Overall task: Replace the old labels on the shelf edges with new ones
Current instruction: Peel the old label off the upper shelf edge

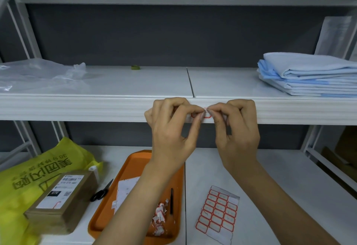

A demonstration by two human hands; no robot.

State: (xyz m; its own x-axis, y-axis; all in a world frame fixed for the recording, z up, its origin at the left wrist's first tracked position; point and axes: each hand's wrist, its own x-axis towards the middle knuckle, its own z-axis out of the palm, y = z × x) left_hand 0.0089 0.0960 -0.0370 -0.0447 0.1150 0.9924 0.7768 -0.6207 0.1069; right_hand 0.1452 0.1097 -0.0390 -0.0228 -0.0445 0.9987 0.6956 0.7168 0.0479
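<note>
Two hands (170, 128) (237, 128), one shelf-edge label (207, 115), one orange tray (104, 215), one pair of scissors (100, 193), one yellow bag (29, 169).

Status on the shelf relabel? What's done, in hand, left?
Done: crumpled label scraps lie in the orange tray, so some old ones look peeled. In hand: left hand and right hand pinch a red-bordered label on the shelf edge; peeling or sticking, unclear. Left: the label sheet is mostly full.
</note>
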